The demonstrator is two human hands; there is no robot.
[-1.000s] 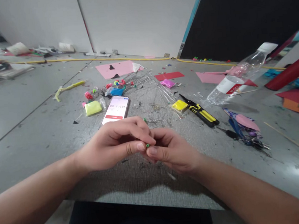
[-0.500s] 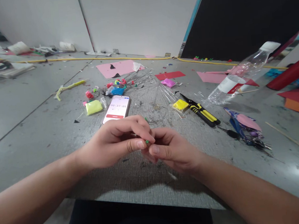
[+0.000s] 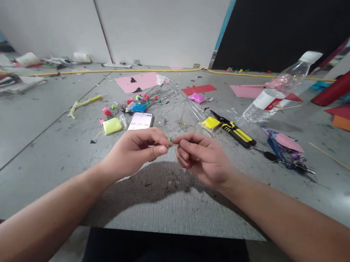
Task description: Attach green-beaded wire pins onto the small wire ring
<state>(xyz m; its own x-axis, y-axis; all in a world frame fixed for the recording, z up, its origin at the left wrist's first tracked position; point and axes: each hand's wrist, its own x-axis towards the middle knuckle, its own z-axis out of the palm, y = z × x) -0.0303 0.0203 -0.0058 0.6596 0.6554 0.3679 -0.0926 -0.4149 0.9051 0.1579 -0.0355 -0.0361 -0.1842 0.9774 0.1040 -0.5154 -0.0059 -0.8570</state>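
We find the left hand [image 3: 134, 156] and right hand [image 3: 200, 161] pinching what appears a tiny green bead [image 3: 169, 142] above the bench [image 3: 168, 204]; any slackened fingers would drop it among the litter.

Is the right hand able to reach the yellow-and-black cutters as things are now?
Probably yes. The cutters lie in the open just beyond the right hand, nothing between, but its fingertips pinch a tiny green piece with the left hand.

tiny green bead [image 3: 170, 140] between fingertips
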